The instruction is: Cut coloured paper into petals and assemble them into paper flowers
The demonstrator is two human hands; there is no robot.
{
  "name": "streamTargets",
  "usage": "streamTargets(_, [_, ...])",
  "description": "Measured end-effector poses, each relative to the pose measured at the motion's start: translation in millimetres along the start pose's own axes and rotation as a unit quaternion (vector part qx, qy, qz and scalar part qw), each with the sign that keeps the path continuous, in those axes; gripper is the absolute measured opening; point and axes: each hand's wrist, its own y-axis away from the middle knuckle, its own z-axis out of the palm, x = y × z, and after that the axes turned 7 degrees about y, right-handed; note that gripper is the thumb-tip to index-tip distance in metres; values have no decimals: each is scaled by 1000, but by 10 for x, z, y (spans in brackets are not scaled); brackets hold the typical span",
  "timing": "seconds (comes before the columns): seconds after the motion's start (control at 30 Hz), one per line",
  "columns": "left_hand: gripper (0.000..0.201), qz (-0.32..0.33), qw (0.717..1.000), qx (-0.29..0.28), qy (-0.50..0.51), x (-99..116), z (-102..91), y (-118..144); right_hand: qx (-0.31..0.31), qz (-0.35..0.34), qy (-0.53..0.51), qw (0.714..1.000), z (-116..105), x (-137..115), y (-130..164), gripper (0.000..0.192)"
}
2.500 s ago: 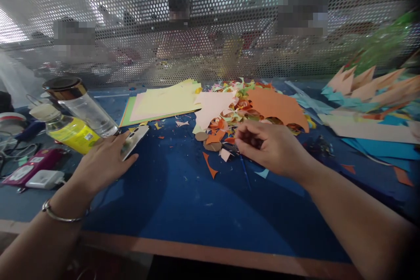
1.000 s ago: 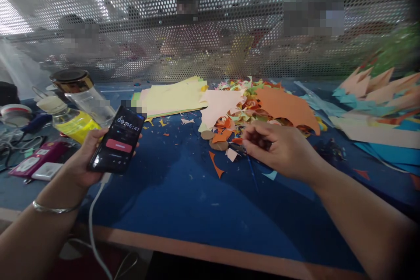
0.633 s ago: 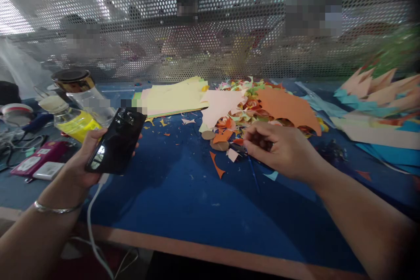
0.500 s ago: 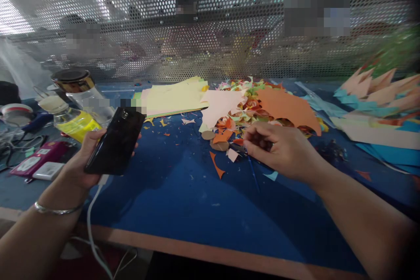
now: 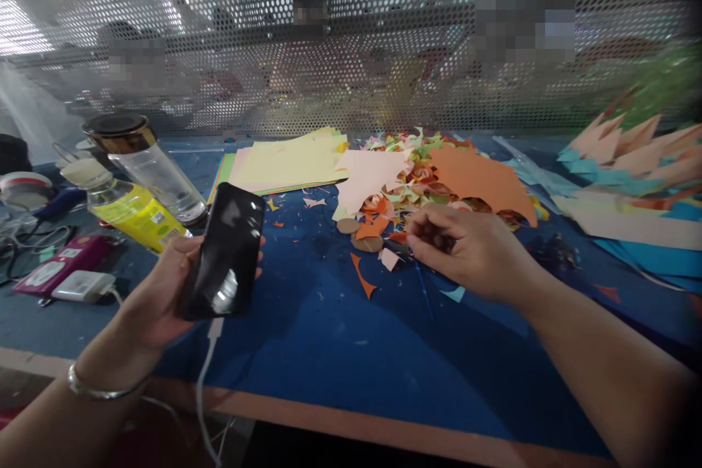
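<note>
A black smartphone (image 5: 229, 248) with a dark, glossy screen is held upright in my left hand (image 5: 164, 285), thumb on one side and fingertips on the other. From its lower edge hangs a white charging cable (image 5: 205, 373). My right hand (image 5: 466, 248) rests curled over the table, thumb and fingers drawn together; what they hold, if anything, is hidden. Just under it shows a thin blue stick-like thing (image 5: 422, 291). Around its fingertips lie small paper scraps (image 5: 373, 228) and a punched orange sheet (image 5: 477, 175).
On the left stand a bottle with a yellow label (image 5: 134, 212), a clear flask (image 5: 164, 175), a purple power strip (image 5: 63, 263) and a white charger (image 5: 85, 285). Stacked yellow paper (image 5: 296, 161) lies behind. Folded paper pieces (image 5: 630, 150) are at right, a perforated metal screen (image 5: 351, 73) behind.
My left hand has moved right and slightly down with the smartphone, uncovering more of the bottle, flask and charger. The cable has shifted right too. My right hand has stayed in place.
</note>
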Motion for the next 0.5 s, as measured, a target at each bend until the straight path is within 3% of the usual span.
streamTargets(0.23, [49, -129, 983, -82, 104, -273, 23, 109, 23, 6, -14, 1000, 55, 64, 29, 16])
streamTargets(0.5, [75, -68, 995, -62, 49, -534, 339, 341, 3, 8, -21, 1000, 24, 30, 9, 15])
